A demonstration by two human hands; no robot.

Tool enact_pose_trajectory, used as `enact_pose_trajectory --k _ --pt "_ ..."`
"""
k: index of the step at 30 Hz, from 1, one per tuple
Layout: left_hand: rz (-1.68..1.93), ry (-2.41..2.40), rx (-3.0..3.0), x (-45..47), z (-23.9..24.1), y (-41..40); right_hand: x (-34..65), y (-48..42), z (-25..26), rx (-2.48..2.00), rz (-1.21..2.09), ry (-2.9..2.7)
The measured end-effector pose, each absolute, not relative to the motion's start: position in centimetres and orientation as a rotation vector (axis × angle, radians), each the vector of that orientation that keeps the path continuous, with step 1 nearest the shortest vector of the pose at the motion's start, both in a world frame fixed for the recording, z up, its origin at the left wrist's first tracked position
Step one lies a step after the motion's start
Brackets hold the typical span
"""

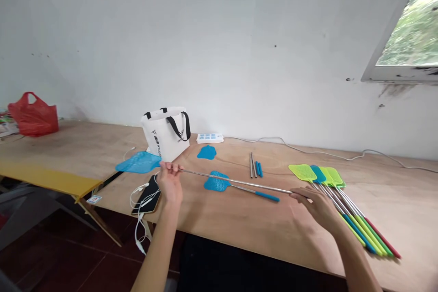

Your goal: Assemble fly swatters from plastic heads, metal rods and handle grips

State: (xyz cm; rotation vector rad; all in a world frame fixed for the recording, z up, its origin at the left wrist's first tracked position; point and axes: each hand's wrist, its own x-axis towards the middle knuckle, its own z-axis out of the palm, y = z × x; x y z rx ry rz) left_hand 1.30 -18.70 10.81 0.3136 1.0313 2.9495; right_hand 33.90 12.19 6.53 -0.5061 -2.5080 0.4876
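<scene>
Stretched level above the table is a fly swatter with a blue mesh head point(138, 162) and a long thin metal rod point(236, 181). Where the head meets the rod, my left hand point(171, 180) is closed round it. My right hand point(316, 205) grips the rod's other end, and its fingers cover the tip. Below the rod lies another blue fly swatter point(217, 182) with a blue handle grip. Farther back are a loose blue swatter head point(206, 152), metal tubes point(253, 165) and short blue grips point(259, 169).
Several finished-looking swatters point(356, 219) in green and blue lie fanned at right. A white bag point(166, 132) and a power strip point(210, 138) stand near the wall. A phone point(147, 195) with white earphones lies at the front left edge. A red bag point(33, 115) is far left.
</scene>
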Motion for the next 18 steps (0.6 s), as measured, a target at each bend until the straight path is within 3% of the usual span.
enact_pose_trajectory --k 9,15,18 --pt "3.018 1.147 0.402 1.1 11.1 -19.3 35.2 12.1 6.8 -0.654 0.87 -2.393" --pt "3.077 1.327 0.208 1.6 10.4 -17.7 35.4 11.2 7.4 -0.681 0.852 -2.434" --pt "2.912 1.455 0.27 4.2 9.7 -15.3 34.0 9.4 7.5 -0.613 0.838 -2.48"
